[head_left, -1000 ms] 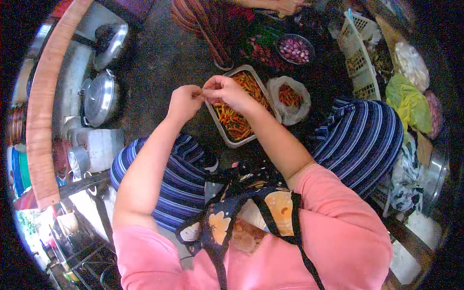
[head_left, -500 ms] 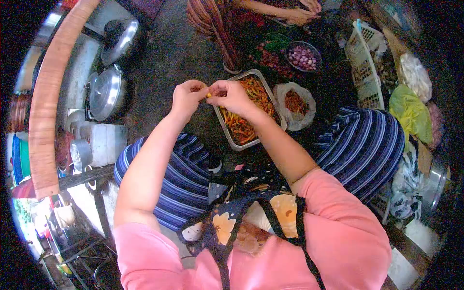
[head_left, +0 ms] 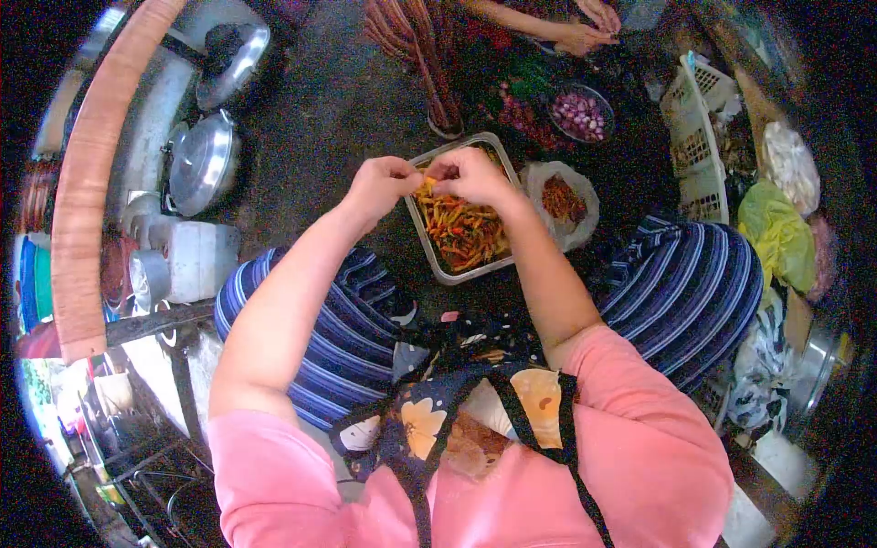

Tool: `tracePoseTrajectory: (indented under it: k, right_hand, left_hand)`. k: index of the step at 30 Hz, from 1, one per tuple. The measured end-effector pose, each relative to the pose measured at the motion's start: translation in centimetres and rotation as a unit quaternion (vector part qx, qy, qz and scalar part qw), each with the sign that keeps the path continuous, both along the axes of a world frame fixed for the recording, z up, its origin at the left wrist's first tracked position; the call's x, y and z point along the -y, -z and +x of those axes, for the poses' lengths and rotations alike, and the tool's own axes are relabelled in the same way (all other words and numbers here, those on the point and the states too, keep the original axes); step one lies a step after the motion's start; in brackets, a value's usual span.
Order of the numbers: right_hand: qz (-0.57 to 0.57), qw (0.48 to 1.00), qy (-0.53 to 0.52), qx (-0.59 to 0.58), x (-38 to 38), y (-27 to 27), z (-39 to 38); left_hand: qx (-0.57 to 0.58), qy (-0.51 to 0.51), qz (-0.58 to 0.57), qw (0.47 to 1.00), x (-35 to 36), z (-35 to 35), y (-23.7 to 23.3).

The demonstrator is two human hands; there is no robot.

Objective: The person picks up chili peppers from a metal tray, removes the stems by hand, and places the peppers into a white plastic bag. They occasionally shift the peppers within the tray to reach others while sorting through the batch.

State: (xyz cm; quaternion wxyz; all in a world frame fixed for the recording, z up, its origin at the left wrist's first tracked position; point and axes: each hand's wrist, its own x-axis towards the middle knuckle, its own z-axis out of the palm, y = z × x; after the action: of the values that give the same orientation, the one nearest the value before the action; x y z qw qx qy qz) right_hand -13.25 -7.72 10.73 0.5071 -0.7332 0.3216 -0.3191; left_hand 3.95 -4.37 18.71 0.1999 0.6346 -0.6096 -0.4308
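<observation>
A metal tray full of slender orange, red and green chili peppers sits on the floor in front of me. Over its far left corner, my left hand has its fingertips pinched together. Whatever is in that pinch is too small to make out. My right hand is closed close beside it, above the peppers, with a small yellow-orange chili pepper at its fingertips. To the right of the tray stands an open clear plastic bag holding small reddish-brown pieces.
Across from me, another person's hands work near a bowl of peeled shallots, with more reddish shallots beside it. A white plastic crate and a yellow-green bag stand right. Metal pots line the left side.
Both my hands have shifted right, from the tray's left edge to above the peppers. Their fingertips are now slightly farther apart. The view has shifted slightly.
</observation>
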Motion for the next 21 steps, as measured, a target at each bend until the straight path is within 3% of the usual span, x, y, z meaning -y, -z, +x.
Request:
tracePoseTrajectory:
  k: [2, 3, 4, 5, 6, 7, 8, 9, 10, 12, 14, 16, 21]
  right_hand:
    - [-0.038, 0.989, 0.133, -0.046, 0.0, 1.5, -0.5]
    - [0.058, 0.984, 0.171, 0.007, 1.0, 5.1, -0.2]
    - [0.059, 0.984, 0.170, 0.005, 1.5, 9.3, -0.2]
    - [0.154, 0.965, 0.211, -0.023, 2.0, 13.4, -0.5]
    - [0.248, 0.935, 0.249, -0.051, 2.3, 15.4, -0.9]
    - [0.249, 0.935, 0.246, -0.051, 1.8, 15.8, -1.4]
    - [0.179, 0.945, 0.238, -0.138, 0.4, 16.1, -2.0]
    - [0.107, 0.942, 0.228, -0.223, -1.0, 16.5, -2.2]
    - [0.111, 0.942, 0.226, -0.223, -2.1, 16.6, -1.9]
    - [0.103, 0.907, 0.261, -0.315, -3.8, 16.6, -1.1]
    - [0.078, 0.904, 0.285, -0.309, -4.7, 17.8, -0.5]
    - [0.005, 0.910, 0.231, -0.345, -5.2, 18.7, -0.2]
    - [-0.018, 0.899, 0.195, -0.391, -4.6, 19.3, -0.1]
  left_hand:
    - [-0.008, 0.015, -0.013, 1.000, 0.0, -0.2, 0.1]
    - [0.009, 0.038, -0.032, 0.999, 0.1, -0.2, 0.4]
    - [0.026, 0.060, -0.051, 0.997, 0.1, -0.1, 0.7]
    - [0.026, 0.058, -0.051, 0.997, 0.2, 0.0, 1.1]
    - [0.078, 0.096, -0.051, 0.991, 0.3, 0.1, 1.6]
    - [0.130, 0.134, -0.050, 0.981, 0.3, 0.2, 1.9]
    - [0.131, 0.131, -0.047, 0.982, -0.1, -0.1, 1.3]
    - [0.245, 0.193, -0.102, 0.945, -0.8, -0.5, 0.9]
    - [0.353, 0.254, -0.154, 0.887, -1.4, -1.0, 0.2]
    - [0.368, 0.276, -0.105, 0.882, -2.0, -1.4, 0.1]
    - [0.323, 0.316, -0.059, 0.890, -2.5, -1.4, 0.1]
    - [0.328, 0.322, -0.050, 0.887, -2.6, -1.3, -0.2]
    - [0.357, 0.312, -0.032, 0.880, -2.3, -0.3, -0.4]
